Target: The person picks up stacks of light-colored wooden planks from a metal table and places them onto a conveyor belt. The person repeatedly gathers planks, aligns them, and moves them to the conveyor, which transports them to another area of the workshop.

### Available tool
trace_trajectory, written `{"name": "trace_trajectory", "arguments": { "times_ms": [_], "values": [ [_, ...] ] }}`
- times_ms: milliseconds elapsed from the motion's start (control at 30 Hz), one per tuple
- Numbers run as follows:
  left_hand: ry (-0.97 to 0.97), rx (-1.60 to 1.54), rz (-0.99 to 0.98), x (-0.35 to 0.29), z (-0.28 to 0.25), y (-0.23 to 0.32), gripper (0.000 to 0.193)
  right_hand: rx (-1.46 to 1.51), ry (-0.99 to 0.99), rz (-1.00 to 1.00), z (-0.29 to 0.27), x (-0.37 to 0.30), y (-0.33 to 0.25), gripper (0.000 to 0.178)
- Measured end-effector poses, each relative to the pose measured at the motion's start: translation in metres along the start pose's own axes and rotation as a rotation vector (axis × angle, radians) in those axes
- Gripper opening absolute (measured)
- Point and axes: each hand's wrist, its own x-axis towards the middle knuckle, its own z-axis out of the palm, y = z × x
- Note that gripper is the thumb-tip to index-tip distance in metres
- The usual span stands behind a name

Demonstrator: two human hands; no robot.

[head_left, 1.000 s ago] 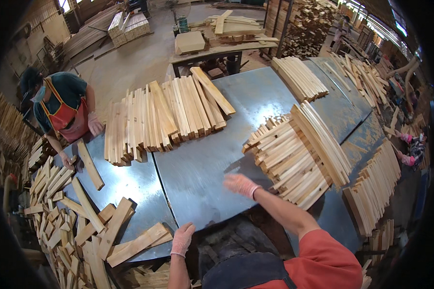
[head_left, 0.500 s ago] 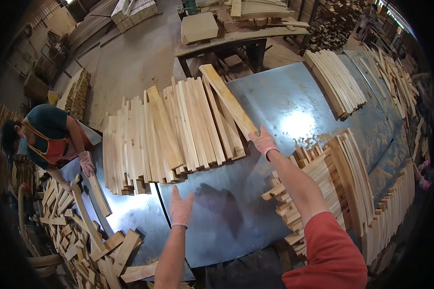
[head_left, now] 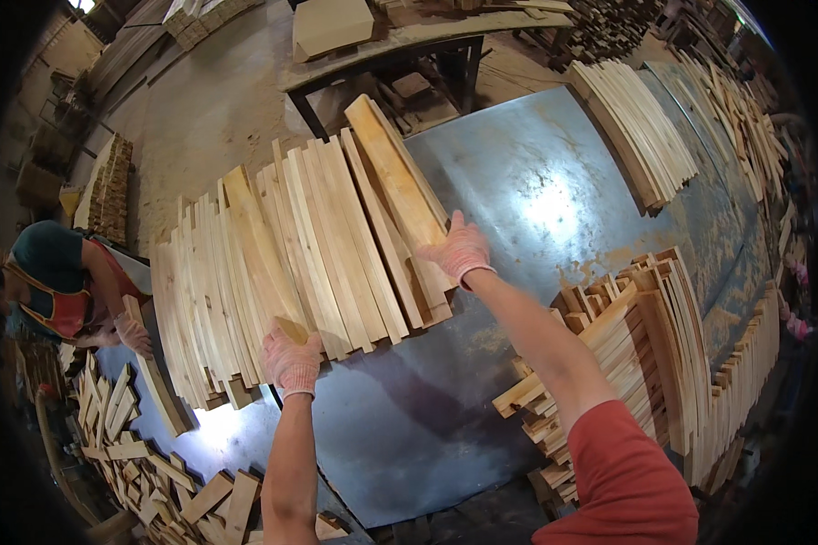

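2 wooden slats (head_left: 389,173) are touched by the half-curled left hand (head_left: 292,365) and spread right hand (head_left: 460,248), grip unclear; the row (head_left: 336,232) could be skewed by uneven pushing.

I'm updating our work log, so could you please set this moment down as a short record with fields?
Left hand: gloved, at the near end of a slanted board
Right hand: gloved, on the near part of the yellowish board
Boards' place: row of wooden slats
Surface: metal tabletop
Right side: stacked slats beyond the right forearm
Lower left: heaped wood offcuts
Co-worker's hand: gloved, on another board
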Motion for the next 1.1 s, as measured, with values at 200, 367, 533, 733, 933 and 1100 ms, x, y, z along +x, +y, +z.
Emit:
{"name": "trace_trajectory", "arguments": {
  "times_ms": [200, 367, 533, 733, 933, 1100],
  "values": [
    [0.021, -0.037, -0.009, 0.009, -0.002, 0.003, 0.105, -0.104, 0.011, -0.063, -0.01, -0.015, -0.012, 0.123],
    [0.015, -0.09, 0.006, 0.002, -0.008, 0.003, 0.109, -0.094, 0.039, -0.148, -0.002, -0.02, -0.023, 0.114],
    [0.035, -0.254, 0.063, 0.01, 0.01, -0.015, 0.107, 0.256, 0.04, -0.139, 0.022, -0.014, -0.014, 0.081],
    [-0.26, -1.308, 0.005, -0.033, -0.016, -0.027, 0.094, 0.432, 0.095, -0.182, 0.012, -0.075, -0.019, 0.054],
    [-0.37, -1.55, 0.078, -0.131, 0.015, -0.028, 0.094, 0.353, 0.035, -0.244, 0.045, -0.174, -0.025, 0.053],
    [-0.629, -1.74, -0.001, -0.19, 0.056, -0.056, 0.079, 0.313, -0.225, -0.442, 0.107, -0.261, -0.016, 0.052]
  ]
}}
